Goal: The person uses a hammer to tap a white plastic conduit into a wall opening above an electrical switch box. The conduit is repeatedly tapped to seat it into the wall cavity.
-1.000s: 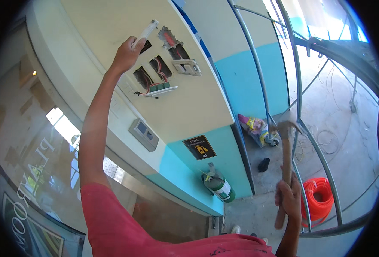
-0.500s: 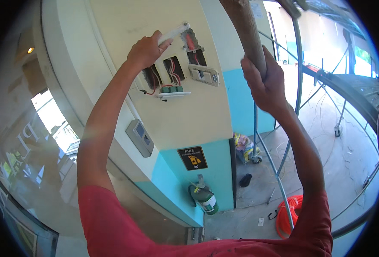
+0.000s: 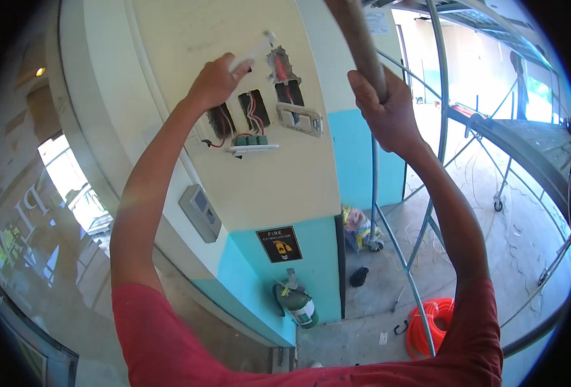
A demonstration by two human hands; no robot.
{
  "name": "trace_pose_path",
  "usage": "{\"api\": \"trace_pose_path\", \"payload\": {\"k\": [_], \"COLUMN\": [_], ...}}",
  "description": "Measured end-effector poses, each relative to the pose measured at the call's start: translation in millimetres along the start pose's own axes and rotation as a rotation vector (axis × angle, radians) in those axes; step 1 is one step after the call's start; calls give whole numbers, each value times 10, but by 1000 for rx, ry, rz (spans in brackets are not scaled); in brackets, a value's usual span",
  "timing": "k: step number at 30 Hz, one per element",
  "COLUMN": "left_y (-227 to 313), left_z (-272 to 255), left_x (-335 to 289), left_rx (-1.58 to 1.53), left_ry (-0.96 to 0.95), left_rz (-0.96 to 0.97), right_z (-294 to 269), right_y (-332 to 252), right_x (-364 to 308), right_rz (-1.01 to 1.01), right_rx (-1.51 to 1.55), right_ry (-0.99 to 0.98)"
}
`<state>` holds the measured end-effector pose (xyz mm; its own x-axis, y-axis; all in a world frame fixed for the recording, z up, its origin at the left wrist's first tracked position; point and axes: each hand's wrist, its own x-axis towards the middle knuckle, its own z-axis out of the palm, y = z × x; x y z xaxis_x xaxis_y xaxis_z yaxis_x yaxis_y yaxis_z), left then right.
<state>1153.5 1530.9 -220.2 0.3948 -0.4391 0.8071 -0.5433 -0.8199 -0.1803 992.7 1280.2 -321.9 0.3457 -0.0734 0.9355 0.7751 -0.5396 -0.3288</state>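
Note:
My left hand [image 3: 214, 82] is raised to the cream wall, its fingers closed around a narrow white plate [image 3: 257, 51], blurred and seen nearly edge-on. Beside the plate's tip is a rough-edged wall hole [image 3: 279, 64] with something red inside. Below, a light switch [image 3: 300, 120] in its frame hangs tilted across another opening. Near my left wrist, wires come from two dark wall openings [image 3: 254, 108]; a switch plate with green terminals [image 3: 254, 146] hangs under them. My right hand [image 3: 392, 116] grips a thick wooden handle [image 3: 360, 42], whose top runs out of view.
Metal scaffolding [image 3: 441, 84] stands close on the right, with a dark platform [image 3: 524, 138]. Below the openings are a grey wall device [image 3: 200, 213], a sign [image 3: 279, 244] and a green fire extinguisher [image 3: 295, 304]. An orange hose coil [image 3: 421, 329] lies on the floor.
The view has shifted slightly, so the wall and floor things sit a little further left. Both hands keep their holds; the white plate is now blurred by motion.

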Motion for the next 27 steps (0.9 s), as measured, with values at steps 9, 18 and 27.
{"api": "trace_pose_path", "payload": {"k": [9, 18, 27], "left_y": [24, 228, 262], "left_z": [19, 74, 57], "left_x": [-2, -69, -111], "left_rx": [-41, 117, 157], "left_ry": [-79, -12, 4], "left_rz": [-94, -81, -59], "right_z": [-91, 95, -20], "right_y": [-288, 615, 165], "right_x": [112, 208, 89], "right_rz": [-206, 33, -73], "right_rx": [-12, -196, 3], "right_ry": [12, -129, -48]}}
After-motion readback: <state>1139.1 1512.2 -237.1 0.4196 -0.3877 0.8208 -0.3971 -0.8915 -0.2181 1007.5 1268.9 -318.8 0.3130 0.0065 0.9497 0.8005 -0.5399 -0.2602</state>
